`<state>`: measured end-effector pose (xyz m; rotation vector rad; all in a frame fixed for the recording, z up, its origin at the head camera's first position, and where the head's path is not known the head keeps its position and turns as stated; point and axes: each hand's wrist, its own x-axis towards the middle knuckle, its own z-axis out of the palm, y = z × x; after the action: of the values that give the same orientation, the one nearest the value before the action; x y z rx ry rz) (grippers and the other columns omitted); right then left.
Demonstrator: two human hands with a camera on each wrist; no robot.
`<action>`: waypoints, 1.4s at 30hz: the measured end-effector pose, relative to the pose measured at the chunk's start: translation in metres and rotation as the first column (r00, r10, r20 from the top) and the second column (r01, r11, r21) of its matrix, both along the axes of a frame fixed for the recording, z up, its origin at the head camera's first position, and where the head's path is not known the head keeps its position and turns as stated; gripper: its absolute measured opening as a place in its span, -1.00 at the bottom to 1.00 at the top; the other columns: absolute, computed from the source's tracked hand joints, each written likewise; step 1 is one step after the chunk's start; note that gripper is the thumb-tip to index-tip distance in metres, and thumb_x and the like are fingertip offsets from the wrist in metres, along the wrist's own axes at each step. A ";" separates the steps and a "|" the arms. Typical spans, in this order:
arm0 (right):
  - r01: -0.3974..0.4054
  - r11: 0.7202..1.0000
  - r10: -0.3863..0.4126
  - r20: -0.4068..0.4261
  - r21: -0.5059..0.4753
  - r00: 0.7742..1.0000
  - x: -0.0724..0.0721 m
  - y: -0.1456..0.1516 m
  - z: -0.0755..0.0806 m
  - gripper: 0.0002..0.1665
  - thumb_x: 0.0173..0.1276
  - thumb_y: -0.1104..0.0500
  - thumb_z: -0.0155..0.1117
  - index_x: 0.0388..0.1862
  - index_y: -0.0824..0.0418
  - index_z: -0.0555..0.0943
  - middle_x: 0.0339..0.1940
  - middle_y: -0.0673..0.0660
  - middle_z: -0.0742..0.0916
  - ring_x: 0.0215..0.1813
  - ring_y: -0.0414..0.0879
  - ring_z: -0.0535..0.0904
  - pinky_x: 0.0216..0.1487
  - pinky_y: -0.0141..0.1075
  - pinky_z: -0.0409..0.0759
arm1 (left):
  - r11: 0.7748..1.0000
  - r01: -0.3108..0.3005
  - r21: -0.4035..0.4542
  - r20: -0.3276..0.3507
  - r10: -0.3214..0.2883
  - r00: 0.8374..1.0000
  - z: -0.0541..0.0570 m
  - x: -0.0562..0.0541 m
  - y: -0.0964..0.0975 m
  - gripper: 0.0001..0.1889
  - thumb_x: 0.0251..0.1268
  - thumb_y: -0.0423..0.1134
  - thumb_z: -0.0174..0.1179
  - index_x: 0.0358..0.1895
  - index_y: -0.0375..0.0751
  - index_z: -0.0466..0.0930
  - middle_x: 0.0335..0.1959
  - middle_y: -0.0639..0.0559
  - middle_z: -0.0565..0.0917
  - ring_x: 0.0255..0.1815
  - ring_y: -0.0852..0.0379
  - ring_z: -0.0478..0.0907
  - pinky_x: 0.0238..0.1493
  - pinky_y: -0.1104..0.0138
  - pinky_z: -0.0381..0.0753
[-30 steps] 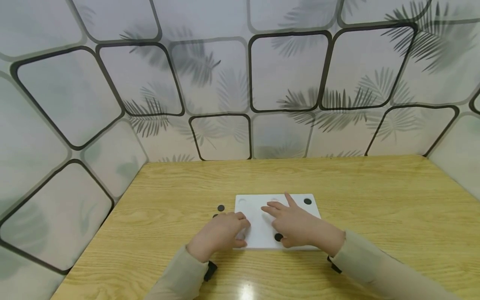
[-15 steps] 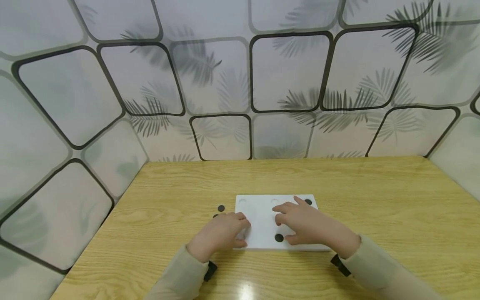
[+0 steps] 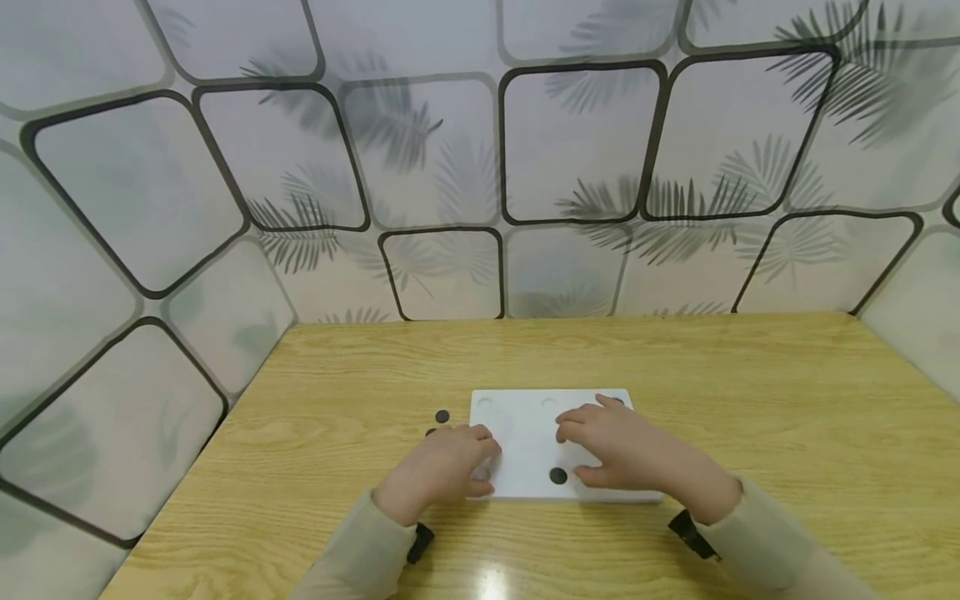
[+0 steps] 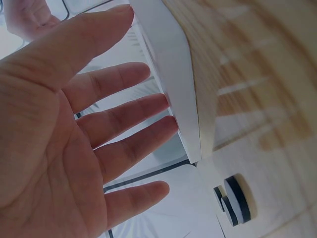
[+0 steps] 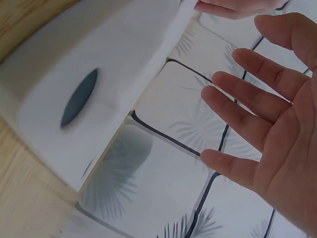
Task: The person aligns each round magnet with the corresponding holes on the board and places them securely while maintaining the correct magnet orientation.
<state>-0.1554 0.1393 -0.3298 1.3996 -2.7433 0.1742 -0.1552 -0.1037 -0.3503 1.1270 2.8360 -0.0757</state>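
Observation:
A flat white board (image 3: 525, 442) with shallow round recesses lies on the table. My left hand (image 3: 442, 467) rests at its left end, thumb and fingertips on the surface; its fingers (image 4: 143, 136) are spread apart in the left wrist view. Over the board's right part is my right hand (image 3: 626, 446), fingers loosely bent and parted, palm bare in the right wrist view. A black disc (image 3: 558, 476) sits in a front recess just left of the right thumb. Another black disc (image 3: 618, 402) at the back right corner is mostly hidden by that hand. The back left recess (image 3: 484, 403) holds nothing.
Left of the board, loose black discs (image 3: 442, 416) lie on the wooden table (image 3: 337, 392), some partly behind the left hand. A patterned fabric wall (image 3: 442, 275) stands behind the table and along its sides.
My right hand has drawn back to the right across the board, uncovering more of its middle and covering most of the back right disc. My left hand has stayed in place.

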 end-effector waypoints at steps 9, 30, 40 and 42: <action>-0.011 0.999 0.009 -0.043 -0.044 0.999 0.002 0.010 -0.001 -0.70 0.01 0.16 0.32 -0.25 0.22 0.53 -0.13 0.15 0.60 -0.05 0.02 0.49 -0.03 0.14 0.34 | 1.000 0.008 0.007 0.005 -0.008 1.000 0.001 0.000 0.000 -0.63 -0.02 0.02 0.27 -0.15 -0.07 0.55 -0.23 0.13 0.51 -0.31 0.22 0.45 -0.30 0.40 0.45; 0.038 0.993 -0.038 -0.002 -0.108 0.999 0.005 0.038 0.000 -0.68 0.04 0.19 0.31 -0.19 0.24 0.53 -0.09 0.19 0.58 0.00 0.05 0.46 0.04 0.14 0.28 | 1.000 0.006 0.012 0.013 -0.006 1.000 0.001 0.001 -0.001 -0.62 0.00 0.03 0.26 -0.13 -0.08 0.55 -0.18 0.09 0.51 -0.24 0.18 0.45 -0.26 0.39 0.46; 0.075 0.995 -0.073 0.039 -0.059 0.997 0.009 0.053 -0.002 -0.63 0.02 0.20 0.32 -0.14 0.27 0.56 -0.07 0.21 0.60 0.01 0.08 0.47 0.03 0.15 0.28 | 1.000 0.006 0.014 0.027 -0.006 1.000 0.002 0.001 -0.001 -0.63 0.00 0.02 0.26 -0.14 -0.08 0.55 -0.17 0.09 0.50 -0.23 0.17 0.44 -0.26 0.40 0.45; 0.073 0.996 -0.071 0.038 -0.055 0.997 0.009 0.054 -0.003 -0.62 0.02 0.20 0.33 -0.14 0.27 0.56 -0.07 0.21 0.60 0.01 0.07 0.47 0.02 0.15 0.29 | 1.000 0.004 0.013 0.024 -0.004 1.000 0.003 0.001 -0.001 -0.63 0.00 0.02 0.26 -0.14 -0.08 0.55 -0.17 0.09 0.50 -0.22 0.17 0.45 -0.25 0.39 0.46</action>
<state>-0.1468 0.1934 -0.3330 1.2940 -2.7894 0.2741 -0.1543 -0.1045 -0.3475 1.1283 2.8173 -0.0442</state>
